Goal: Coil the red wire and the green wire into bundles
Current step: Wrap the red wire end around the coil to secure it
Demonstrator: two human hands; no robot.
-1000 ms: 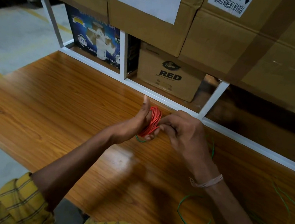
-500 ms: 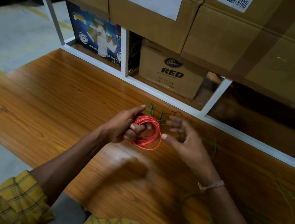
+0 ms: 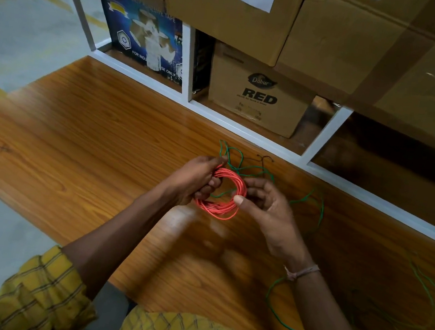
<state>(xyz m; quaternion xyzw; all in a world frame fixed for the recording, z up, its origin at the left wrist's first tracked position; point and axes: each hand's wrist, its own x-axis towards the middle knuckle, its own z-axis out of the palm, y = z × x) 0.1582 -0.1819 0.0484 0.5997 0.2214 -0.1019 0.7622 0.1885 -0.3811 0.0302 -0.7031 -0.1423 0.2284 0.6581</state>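
Observation:
The red wire (image 3: 218, 209) is wound into a round coil of several loops, held just above the wooden table (image 3: 74, 144). My left hand (image 3: 195, 178) grips the coil's left side with its fingers curled through the ring. My right hand (image 3: 266, 208) pinches the coil's right side between thumb and fingers. The green wire (image 3: 316, 206) lies loose and uncoiled on the table, running behind the coil, past my right hand and down to the lower right.
A white metal shelf frame (image 3: 243, 129) borders the table's far edge. Cardboard boxes (image 3: 259, 98) and a blue printed box (image 3: 144, 42) stand on the shelf behind it. Grey floor lies to the left.
The red coil turned from edge-on to a flat open ring and dropped slightly. My right hand let go, spread its fingers, then closed on the coil's right side again.

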